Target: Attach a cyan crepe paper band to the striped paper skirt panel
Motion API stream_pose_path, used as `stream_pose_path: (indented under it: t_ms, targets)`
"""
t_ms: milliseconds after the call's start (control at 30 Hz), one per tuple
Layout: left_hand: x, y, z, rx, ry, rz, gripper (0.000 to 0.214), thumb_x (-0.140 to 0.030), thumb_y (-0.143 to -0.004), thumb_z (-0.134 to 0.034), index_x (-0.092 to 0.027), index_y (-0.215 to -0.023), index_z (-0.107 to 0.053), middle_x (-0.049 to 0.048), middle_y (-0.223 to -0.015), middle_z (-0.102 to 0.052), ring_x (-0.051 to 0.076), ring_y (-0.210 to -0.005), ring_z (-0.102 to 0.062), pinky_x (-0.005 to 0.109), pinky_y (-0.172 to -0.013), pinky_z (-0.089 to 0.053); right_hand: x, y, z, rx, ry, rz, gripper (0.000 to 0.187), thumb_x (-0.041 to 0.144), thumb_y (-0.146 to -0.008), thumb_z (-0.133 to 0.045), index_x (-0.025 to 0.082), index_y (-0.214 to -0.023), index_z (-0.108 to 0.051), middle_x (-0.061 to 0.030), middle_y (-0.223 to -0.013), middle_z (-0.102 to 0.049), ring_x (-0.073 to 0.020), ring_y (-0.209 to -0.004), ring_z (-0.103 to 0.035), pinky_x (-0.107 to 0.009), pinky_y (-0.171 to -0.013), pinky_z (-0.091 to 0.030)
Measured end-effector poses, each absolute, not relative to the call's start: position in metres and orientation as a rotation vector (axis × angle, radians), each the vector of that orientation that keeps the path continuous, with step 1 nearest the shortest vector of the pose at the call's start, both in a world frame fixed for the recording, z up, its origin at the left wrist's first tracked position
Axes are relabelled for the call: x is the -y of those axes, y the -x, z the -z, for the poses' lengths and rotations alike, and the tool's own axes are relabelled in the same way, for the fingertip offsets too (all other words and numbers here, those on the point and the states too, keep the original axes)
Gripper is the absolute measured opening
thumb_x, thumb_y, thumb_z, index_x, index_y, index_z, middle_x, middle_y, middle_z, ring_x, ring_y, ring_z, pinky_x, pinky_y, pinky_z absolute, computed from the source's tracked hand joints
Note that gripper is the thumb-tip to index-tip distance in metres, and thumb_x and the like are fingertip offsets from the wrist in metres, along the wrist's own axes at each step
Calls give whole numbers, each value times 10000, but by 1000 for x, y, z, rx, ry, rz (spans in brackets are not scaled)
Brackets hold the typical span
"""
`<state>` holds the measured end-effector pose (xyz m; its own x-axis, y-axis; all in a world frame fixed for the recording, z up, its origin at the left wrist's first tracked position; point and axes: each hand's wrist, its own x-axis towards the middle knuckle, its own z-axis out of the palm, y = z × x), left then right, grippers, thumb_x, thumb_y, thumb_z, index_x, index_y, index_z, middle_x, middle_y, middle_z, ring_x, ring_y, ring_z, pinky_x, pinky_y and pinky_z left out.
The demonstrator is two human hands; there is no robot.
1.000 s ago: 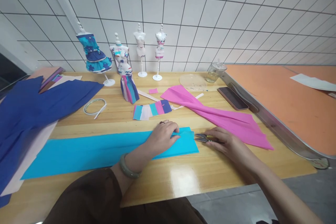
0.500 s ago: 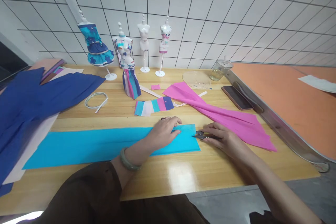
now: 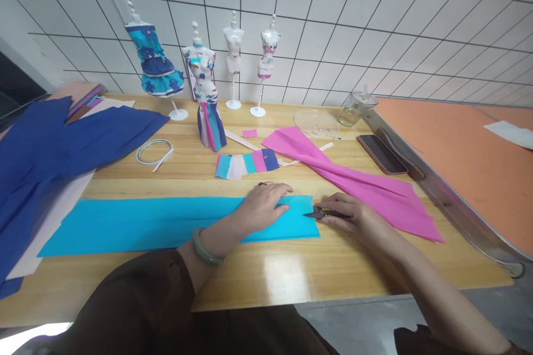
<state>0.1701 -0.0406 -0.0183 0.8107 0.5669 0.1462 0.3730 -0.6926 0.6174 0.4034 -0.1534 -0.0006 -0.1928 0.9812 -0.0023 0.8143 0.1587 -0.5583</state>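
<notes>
A long folded strip of bright blue crepe-like paper or cloth (image 3: pixel 141 224) lies across the table in front of me. My left hand (image 3: pixel 266 205) rests on it near its right end, fingers stretched out, pressing it down. At that right end my right hand (image 3: pixel 350 213) grips a pair of dark thread snips (image 3: pixel 318 213). The snips' blades point left and reach over the edge of the blue strip; they look closed together. A twisted pink sheet (image 3: pixel 358 183) lies just behind my right hand.
Small dress forms (image 3: pixel 204 72) stand along the tiled wall. Around the work lie a dark blue sheet (image 3: pixel 83 144), a roll of tape (image 3: pixel 154 152), a striped strip (image 3: pixel 246 164) and a phone (image 3: pixel 382 153). A lidded glass cup (image 3: pixel 358 107) stands at the back right.
The snips' blades, slightly apart before, have come together at the blue strip's right end. My left hand stays on the strip. The whole view has shifted slightly.
</notes>
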Motion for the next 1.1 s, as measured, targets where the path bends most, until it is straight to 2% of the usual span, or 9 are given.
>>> stream_pose_path:
  t_ms: [333,1100]
  targets:
    - [39,-172,20,-663,-2439,-457,275,-238,-833,-534,-202,-1104,-562,37,-1150,-624,193,-1062,-560,348,-963,-397,153,-402,0,2078,1707,-641,339,427,-865,-510,274,-1137,-641,-80,-1007,-620,-232,-940,-601,-372,-790,-501]
    - [38,-172,21,-666,-2469,-455,244,-246,-833,-541,-186,-1065,-589,40,-1090,-642,201,-1028,-567,348,-928,-404,154,-398,-3,2054,1732,-704,336,425,-870,-505,262,-1131,-640,-81,-1031,-616,-237,-971,-586,-376,-821,-487]
